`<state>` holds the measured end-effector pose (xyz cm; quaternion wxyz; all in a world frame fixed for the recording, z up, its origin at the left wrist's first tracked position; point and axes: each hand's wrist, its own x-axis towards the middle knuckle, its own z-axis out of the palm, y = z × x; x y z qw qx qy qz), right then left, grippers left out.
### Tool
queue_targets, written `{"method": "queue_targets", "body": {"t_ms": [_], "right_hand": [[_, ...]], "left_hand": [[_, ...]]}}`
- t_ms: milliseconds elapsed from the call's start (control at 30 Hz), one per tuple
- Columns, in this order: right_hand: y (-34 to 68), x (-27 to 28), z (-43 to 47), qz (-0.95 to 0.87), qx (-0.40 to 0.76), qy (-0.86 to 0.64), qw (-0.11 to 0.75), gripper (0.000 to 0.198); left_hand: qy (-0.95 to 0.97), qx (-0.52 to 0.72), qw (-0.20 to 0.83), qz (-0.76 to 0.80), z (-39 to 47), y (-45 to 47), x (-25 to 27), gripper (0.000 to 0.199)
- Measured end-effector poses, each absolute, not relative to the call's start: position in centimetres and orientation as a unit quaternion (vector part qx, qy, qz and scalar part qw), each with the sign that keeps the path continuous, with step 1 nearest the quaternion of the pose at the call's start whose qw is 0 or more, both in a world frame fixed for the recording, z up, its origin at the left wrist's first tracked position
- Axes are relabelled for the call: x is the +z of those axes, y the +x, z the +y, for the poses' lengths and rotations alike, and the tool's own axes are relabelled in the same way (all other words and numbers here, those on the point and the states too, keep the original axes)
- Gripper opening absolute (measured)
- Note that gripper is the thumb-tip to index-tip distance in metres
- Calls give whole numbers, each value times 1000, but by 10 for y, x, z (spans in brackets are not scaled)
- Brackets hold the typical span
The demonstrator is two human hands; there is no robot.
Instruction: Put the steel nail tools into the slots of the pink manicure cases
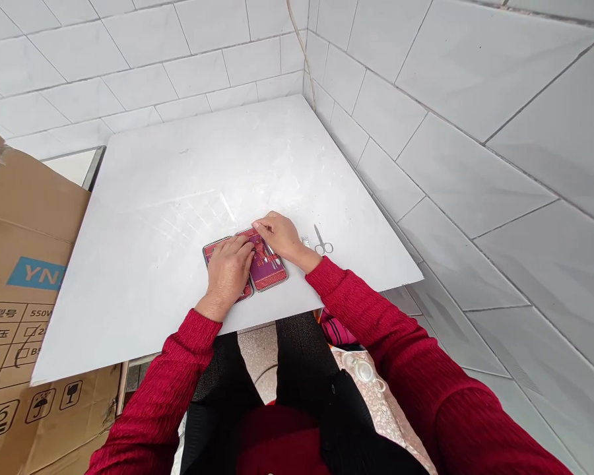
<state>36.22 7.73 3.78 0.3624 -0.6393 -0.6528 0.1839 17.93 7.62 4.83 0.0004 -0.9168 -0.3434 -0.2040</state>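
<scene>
An open manicure case [272, 280] with a red and purple lining lies near the table's front edge. My left hand [229, 269] rests over its left half, fingers closed together on the case and bent toward the middle; it hides most of that half. Over the top of the right half, my right hand [281, 235] has its thumb and fingertips pinched together. What those fingertips hold, if anything, is hidden. Slim metal tools [272, 254] sit in the right half below them. Small scissors [321, 241] lie to the right of my right wrist, beside a small shiny metal piece [305, 241].
The white tabletop [168, 178] reaches back into a corner of tiled walls [455, 152]. A large cardboard box [20, 264] stands against the left side. A thin cable [304, 56] hangs in the corner. Below the front edge are my legs and a pink striped item [337, 332].
</scene>
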Motion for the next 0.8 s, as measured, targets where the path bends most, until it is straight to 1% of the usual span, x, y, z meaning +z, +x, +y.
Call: {"method": "queue_targets", "body": {"t_ms": [167, 267, 367, 467, 533, 667, 800], "right_hand": [[362, 37, 75, -657, 172, -652, 338, 42], [362, 35, 75, -660, 167, -653, 332, 35], [362, 31, 75, -641, 173, -654, 362, 24], [362, 28, 76, -616, 182, -658, 392, 24], [362, 27, 76, -617, 181, -660, 389, 21], [362, 29, 75, -618, 173, -662, 387, 23], [368, 33, 77, -578, 168, -668, 437, 23]], "left_hand": [[-919, -192, -16, -344, 75, 178, 45, 32], [-920, -187, -16, -344, 76, 178, 45, 32], [-920, -191, -15, -342, 76, 178, 44, 32], [-920, -197, -17, -338, 76, 177, 44, 31], [-921, -193, -16, -337, 75, 177, 44, 31], [-922, -186, -13, -339, 75, 178, 45, 30], [-922, -185, -12, -341, 75, 178, 46, 30]]}}
